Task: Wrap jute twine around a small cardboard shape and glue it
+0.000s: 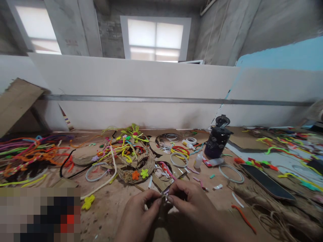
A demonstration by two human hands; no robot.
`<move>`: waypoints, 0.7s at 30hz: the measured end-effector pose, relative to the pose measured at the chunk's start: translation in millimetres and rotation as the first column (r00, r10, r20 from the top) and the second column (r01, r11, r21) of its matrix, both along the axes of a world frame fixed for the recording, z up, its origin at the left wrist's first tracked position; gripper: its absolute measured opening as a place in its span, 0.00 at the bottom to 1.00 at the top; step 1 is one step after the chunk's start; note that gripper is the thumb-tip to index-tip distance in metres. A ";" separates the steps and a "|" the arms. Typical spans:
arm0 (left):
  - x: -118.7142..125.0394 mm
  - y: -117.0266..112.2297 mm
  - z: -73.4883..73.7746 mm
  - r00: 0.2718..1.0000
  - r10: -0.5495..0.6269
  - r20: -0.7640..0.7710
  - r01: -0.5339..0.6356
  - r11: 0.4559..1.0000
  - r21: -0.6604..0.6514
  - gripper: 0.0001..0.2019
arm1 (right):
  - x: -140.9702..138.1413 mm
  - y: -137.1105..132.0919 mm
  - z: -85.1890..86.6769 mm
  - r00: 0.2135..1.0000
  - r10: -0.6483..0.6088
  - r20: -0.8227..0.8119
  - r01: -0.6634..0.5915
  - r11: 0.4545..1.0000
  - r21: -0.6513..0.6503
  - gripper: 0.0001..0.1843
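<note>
My left hand (pixel 140 213) and my right hand (pixel 193 203) meet low in the middle of the view, over the table's near part. Thumb and forefinger of each are pinched together, nearly touching the other hand's. Between the fingertips is a small, pale, thin piece (pixel 164 195), too small to name. Just beyond the hands lies a twine-wrapped ring (pixel 148 164) with an orange flower (pixel 135 175) and a yellow-green flower (pixel 144 173) on its front. Beside it is a brown cardboard piece (pixel 161 183) with clear film and pipe cleaners on it.
White hoops (pixel 231 173) and a glue bottle (pixel 198 160) lie around the table. A dark cup with its lid raised (pixel 217 143) stands behind. To the right are a phone (pixel 267 181) and loose twine (pixel 275 215); to the left, a pipe-cleaner pile (pixel 32 153). A white partition (pixel 141 80) bounds the back.
</note>
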State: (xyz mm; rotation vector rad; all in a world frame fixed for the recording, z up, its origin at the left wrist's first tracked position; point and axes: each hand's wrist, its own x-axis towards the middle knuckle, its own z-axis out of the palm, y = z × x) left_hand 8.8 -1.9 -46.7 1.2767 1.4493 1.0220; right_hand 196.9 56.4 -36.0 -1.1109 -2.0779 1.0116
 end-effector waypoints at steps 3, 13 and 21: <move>0.3 0.6 0.3 0.997 -0.047 -0.069 0.047 0.999 0.002 0.15 | 0.0 -2.7 1.3 1.000 -0.013 -0.003 0.013 0.999 0.038 0.05; 3.4 -1.4 3.6 0.961 -0.067 -0.267 0.084 0.995 0.054 0.13 | -1.3 -2.0 -4.0 1.000 0.000 -0.007 0.001 0.994 0.108 0.06; 3.3 -3.1 6.0 0.948 -0.074 -0.308 0.091 0.995 0.040 0.14 | -3.5 -5.9 -3.2 1.000 -0.009 -0.029 0.011 0.997 0.077 0.06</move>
